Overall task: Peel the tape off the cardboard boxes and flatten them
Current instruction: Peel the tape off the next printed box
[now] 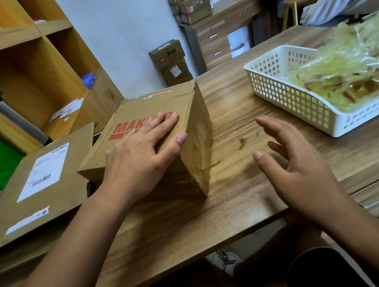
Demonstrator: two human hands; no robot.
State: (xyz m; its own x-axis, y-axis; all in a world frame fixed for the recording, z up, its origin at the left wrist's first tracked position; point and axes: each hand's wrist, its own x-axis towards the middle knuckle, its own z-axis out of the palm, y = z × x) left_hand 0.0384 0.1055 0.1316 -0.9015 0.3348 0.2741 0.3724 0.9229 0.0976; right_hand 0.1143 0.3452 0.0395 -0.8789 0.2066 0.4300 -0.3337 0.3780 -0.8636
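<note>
A brown cardboard box (149, 107) with red lettering stands on the wooden table (239, 184). Clear tape runs down its right side face. My left hand (138, 155) lies flat on the box top with straight fingers, and its thumb reaches over the right edge. My right hand (296, 167) hovers over the table to the right of the box, fingers spread and relaxed, holding nothing. A flattened cardboard box (38, 201) with a white shipping label lies at the left, partly under the standing box.
A white plastic basket (296, 99) full of crumpled peeled tape sits at the right on the table. Wooden shelves stand at the left, stacked boxes (170, 61) against the back wall. Another person sits at the far right. Desk drawers are at the right edge.
</note>
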